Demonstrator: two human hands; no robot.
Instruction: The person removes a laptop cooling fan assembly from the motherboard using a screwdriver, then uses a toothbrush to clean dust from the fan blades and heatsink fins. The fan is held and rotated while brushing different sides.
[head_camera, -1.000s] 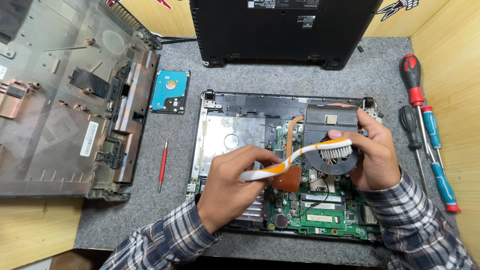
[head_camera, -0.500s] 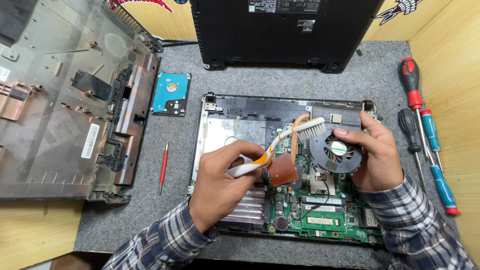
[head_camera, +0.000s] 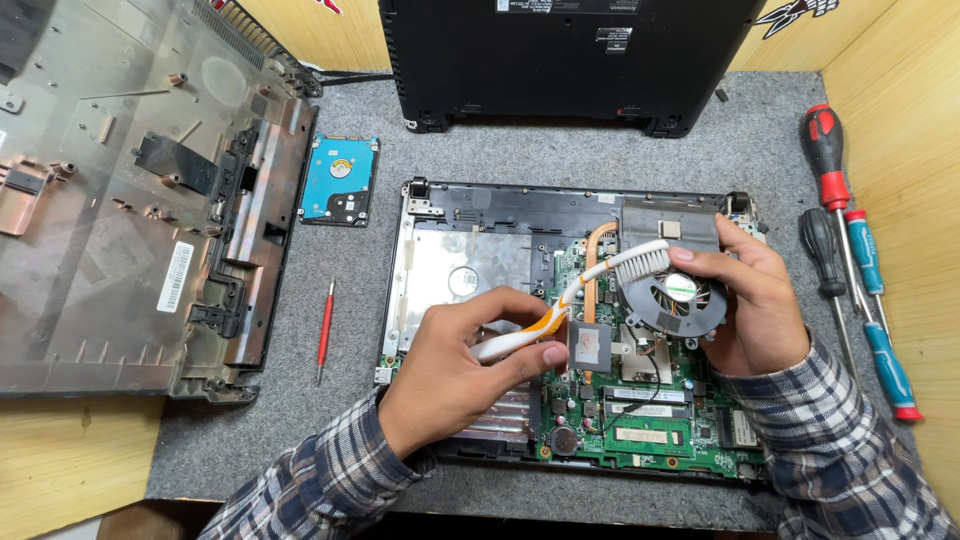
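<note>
Moved: fan assembly (head_camera: 668, 292) tilted flatter, copper plate now facing down.
Left hand (head_camera: 460, 370): gripping toothbrush (head_camera: 590, 285).
Right hand (head_camera: 755, 305): clasping fan assembly.

A white-and-orange toothbrush (head_camera: 570, 296), green circuit board (head_camera: 650, 420), blue hard drive (head_camera: 340, 180), grey mat (head_camera: 560, 155) and plaid sleeves (head_camera: 320, 480) are seen.

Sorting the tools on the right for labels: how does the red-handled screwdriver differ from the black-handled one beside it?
The red screwdriver has a red handle with black bands; the black screwdriver has an all-black handle. The red one lies nearer the back of the mat, the black one nearer the person. The red one's handle looks thicker and longer. Both lie flat, untouched, with shafts pointing toward the person, by the wooden wall.
</note>
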